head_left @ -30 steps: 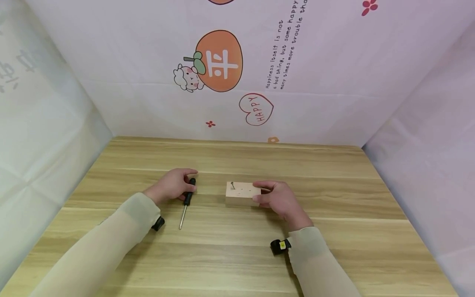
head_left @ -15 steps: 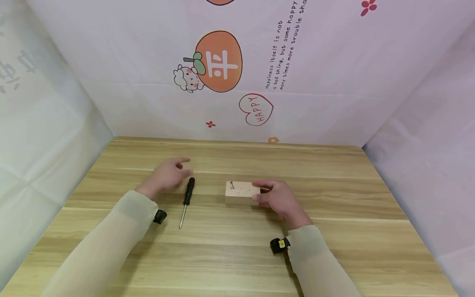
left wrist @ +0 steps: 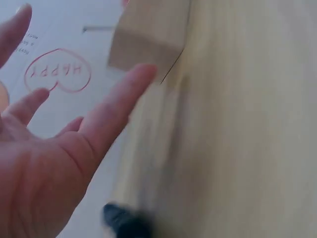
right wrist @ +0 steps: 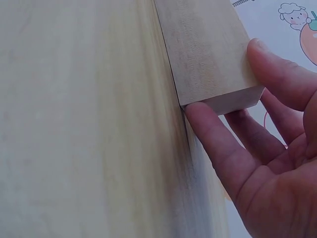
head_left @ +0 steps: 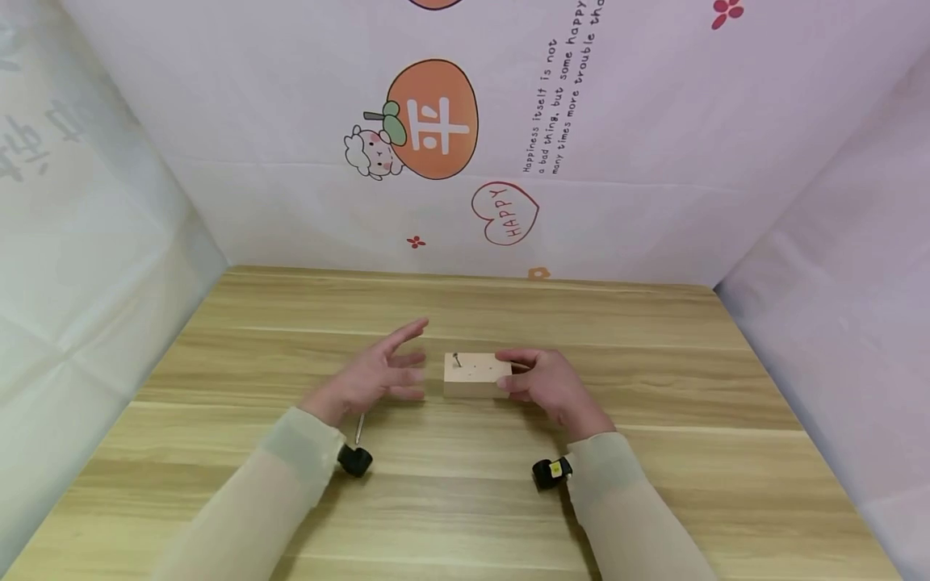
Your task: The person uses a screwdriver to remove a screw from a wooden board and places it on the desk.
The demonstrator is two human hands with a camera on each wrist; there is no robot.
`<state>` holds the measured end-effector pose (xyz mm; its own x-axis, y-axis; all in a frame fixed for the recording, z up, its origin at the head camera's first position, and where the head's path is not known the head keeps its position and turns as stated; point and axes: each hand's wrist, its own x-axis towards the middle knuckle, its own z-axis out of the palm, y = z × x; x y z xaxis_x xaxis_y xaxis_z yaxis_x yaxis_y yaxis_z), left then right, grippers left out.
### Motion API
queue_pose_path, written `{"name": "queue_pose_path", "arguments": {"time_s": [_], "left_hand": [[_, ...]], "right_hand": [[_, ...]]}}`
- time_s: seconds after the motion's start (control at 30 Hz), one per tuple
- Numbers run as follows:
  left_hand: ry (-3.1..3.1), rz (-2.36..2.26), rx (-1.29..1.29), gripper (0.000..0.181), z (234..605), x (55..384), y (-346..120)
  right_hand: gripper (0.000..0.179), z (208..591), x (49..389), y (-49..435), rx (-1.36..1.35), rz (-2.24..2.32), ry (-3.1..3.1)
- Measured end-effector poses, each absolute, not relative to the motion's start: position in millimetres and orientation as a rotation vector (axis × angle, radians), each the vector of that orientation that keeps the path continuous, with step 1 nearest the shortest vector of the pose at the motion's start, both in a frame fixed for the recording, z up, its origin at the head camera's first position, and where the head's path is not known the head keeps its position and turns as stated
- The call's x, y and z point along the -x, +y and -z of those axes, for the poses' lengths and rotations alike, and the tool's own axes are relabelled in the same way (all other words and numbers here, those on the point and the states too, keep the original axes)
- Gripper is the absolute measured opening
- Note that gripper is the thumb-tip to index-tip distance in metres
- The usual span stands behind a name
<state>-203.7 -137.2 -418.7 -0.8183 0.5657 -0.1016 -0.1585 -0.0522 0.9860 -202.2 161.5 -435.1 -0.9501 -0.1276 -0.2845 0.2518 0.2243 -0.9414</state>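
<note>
A pale wooden block (head_left: pixel 472 389) lies on the table, with a few small holes in its top. Near its left end a screw (head_left: pixel 456 360) stands up, slightly tilted; the left wrist view shows this screw (left wrist: pixel 99 28) jutting from the block. My right hand (head_left: pixel 548 387) grips the block's right end, thumb on the near side and fingers round the end and far edge. Just left of the block, my left hand (head_left: pixel 374 375) holds nothing, its fingers spread toward it. Below that hand lies a screwdriver (head_left: pixel 359 429), shaft showing and black handle hidden in the head view.
The wood-grain table (head_left: pixel 450 500) runs back to a white printed cloth (head_left: pixel 617 218). More cloth hangs at the left and right sides. A small black camera (head_left: pixel 354 461) is on the left wrist and another black camera (head_left: pixel 546 474) on the right.
My left hand has let go of the screwdriver, lifted off to the left, then swung right over it toward the block with fingers spreading. The right hand keeps its grip on the block.
</note>
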Motion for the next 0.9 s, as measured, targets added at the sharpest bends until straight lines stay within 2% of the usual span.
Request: {"name": "queue_pose_path", "arguments": {"time_s": [0.2,0.53,0.77,0.9], "left_hand": [[1.69,-2.011,-0.273,0.077,439,200,-108],[1.797,-2.096,-0.05,0.051,450,200,-86],[1.801,-2.11,-0.001,0.048,450,200,-84],[1.793,-2.108,0.004,0.049,449,200,-84]], "right_hand": [[0.041,433,202,162,-0.12,1.769,2.213],[0.04,433,203,159,-0.141,1.774,2.214],[0.042,433,204,161,-0.087,1.713,2.263],[0.047,421,203,165,-0.011,1.65,2.411]]}}
